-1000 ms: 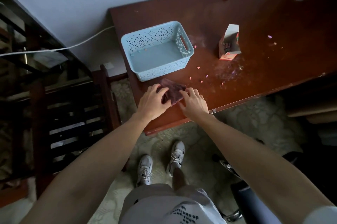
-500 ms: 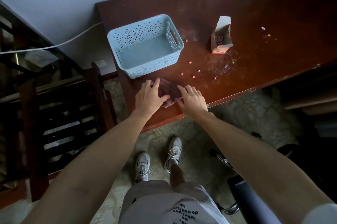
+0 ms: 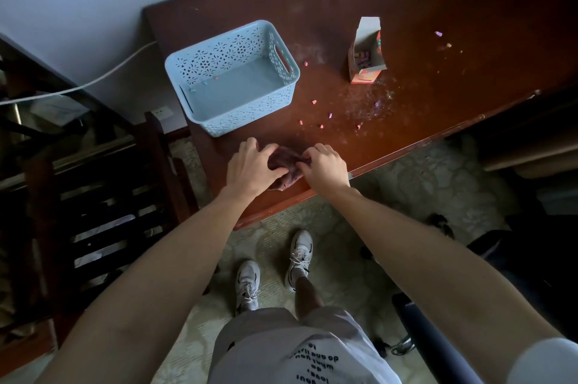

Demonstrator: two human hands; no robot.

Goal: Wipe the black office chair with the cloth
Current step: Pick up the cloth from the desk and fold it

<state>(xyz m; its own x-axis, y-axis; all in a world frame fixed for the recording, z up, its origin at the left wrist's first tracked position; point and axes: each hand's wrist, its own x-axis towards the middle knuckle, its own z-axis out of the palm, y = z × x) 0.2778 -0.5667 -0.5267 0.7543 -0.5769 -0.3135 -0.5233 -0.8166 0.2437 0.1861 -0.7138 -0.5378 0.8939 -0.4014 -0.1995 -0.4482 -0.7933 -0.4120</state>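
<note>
Left hand (image 3: 253,164) curled over the cloth (image 3: 286,161), thumb dug into its folds; right hand (image 3: 325,164) pinching the cloth's right edge with bent fingers. Half a second ago both hands lay flatter on it and the fabric was spread out; now it is bunched into a dark maroon wad between them. The cloth sits on the desk (image 3: 406,8), close to the near edge, just in front of the pale blue basket (image 3: 231,83). Reads as gathering it up into a wiping pad, so pickup looks close, though no lift off the wood shows yet. Beyond the cloth: small coloured crumbs (image 3: 316,102) scattered on the desktop, with an open carton (image 3: 366,55) standing further right. White cable (image 3: 109,73) runs along the wall on the left. Black office chair (image 3: 431,336) is only partly in view at lower right, behind the right forearm and well apart from the cloth. Wiping not yet begun; a turn to the right will likely be needed.
</note>
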